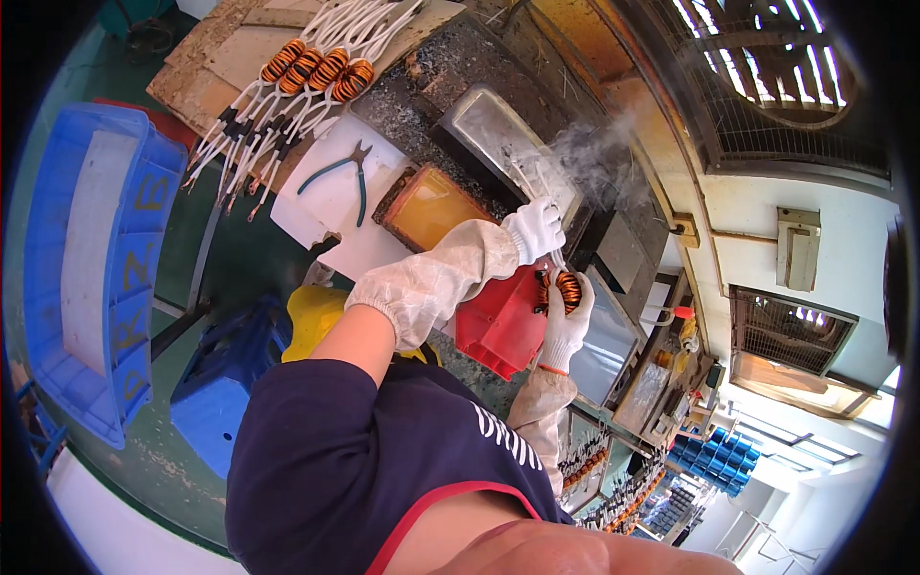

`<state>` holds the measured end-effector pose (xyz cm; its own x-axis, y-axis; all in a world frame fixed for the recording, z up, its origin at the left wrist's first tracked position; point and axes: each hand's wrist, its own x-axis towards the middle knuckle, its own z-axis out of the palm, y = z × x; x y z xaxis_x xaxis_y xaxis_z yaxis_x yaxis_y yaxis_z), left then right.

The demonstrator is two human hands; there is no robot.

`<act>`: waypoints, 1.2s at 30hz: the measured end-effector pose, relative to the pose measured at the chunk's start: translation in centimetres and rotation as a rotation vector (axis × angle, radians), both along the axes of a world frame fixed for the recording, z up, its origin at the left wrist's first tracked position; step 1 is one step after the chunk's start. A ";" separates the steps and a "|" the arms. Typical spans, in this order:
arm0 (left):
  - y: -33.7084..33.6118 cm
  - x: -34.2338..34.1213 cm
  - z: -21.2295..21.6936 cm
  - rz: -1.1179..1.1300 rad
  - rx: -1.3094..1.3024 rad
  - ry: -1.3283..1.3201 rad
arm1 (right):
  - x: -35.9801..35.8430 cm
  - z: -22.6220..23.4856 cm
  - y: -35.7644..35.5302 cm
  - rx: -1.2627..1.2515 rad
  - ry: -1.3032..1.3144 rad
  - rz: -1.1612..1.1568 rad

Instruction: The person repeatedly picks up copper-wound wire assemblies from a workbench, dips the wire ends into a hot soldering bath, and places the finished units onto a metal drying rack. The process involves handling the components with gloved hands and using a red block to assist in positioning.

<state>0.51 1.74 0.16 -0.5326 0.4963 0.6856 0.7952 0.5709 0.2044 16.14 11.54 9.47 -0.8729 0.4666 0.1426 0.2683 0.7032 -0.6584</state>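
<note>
Over the smoking solder pot (506, 144), the gloved left hand (535, 230) pinches the coil's white leads (537, 182); just beside it, the right hand (563, 321) closes its grip around the orange coil (563, 287).

Smoking solder pot (508, 144) before hands.

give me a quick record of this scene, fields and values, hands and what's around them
left hand: white glove, pinching the white leads above the coil
right hand: white glove, cupping the coil
coil: orange and black, white leads reaching up into the solder pot
solder pot: grey metal, smoke rising beside it
orange tray: left of the pot
pliers: teal handles, on a white sheet
finished coils: row at top left
blue crate: far left
</note>
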 end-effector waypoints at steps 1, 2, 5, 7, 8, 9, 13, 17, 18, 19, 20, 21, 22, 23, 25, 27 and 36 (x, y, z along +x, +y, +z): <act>-0.2 0.0 0.2 -0.009 -0.002 0.019 | 0.0 0.0 -0.1 0.000 -0.005 -0.008; -0.6 0.1 0.6 -0.018 -0.003 0.038 | 0.0 0.1 -0.2 0.006 -0.009 -0.017; -1.0 0.1 1.2 -0.022 -0.002 0.048 | -0.1 0.2 -0.4 -0.003 -0.018 -0.042; -0.9 0.2 1.5 -0.013 -0.038 0.029 | 0.0 0.1 -0.3 -0.045 -0.016 -0.055; -0.9 0.1 1.5 -0.006 -0.056 0.019 | -0.1 0.3 -0.5 -0.044 -0.018 -0.055; -0.9 0.0 1.4 -0.025 -0.038 0.019 | -0.2 0.7 -0.8 -0.043 -0.020 -0.057; -1.2 -0.1 1.6 -0.064 -0.009 0.018 | -0.2 0.3 -0.6 -0.040 0.006 -0.031; -1.0 0.4 2.0 -0.100 -0.072 0.029 | 0.8 0.3 -0.7 -0.076 0.019 -0.056; -0.9 0.5 2.0 -0.099 -0.093 0.026 | 1.1 0.2 -0.7 -0.102 0.031 -0.065; -0.9 0.7 2.0 -0.099 -0.115 0.024 | 1.4 0.0 -0.8 -0.128 0.043 -0.075; -0.8 1.0 2.2 -0.106 -0.136 0.023 | 1.7 -0.1 -0.8 -0.129 0.053 -0.065; -0.8 1.2 2.3 -0.114 -0.142 0.026 | 1.9 -0.1 -0.7 -0.130 0.063 -0.056; -0.8 1.5 2.4 -0.123 -0.149 0.029 | 2.3 -0.2 -0.7 -0.131 0.073 -0.047; -1.0 1.6 2.6 -0.133 -0.158 0.037 | 2.4 -0.2 -0.8 -0.134 0.064 -0.060; -1.1 2.0 3.1 -0.108 -0.114 0.087 | 3.2 -1.0 -0.2 -0.154 0.113 -0.045; -1.6 2.2 4.0 -0.134 -0.021 0.129 | 3.9 -0.9 -0.8 -0.200 0.148 -0.062; -6.3 7.6 10.0 -0.372 0.238 0.191 | 7.7 -1.9 -3.9 -0.308 0.348 -0.278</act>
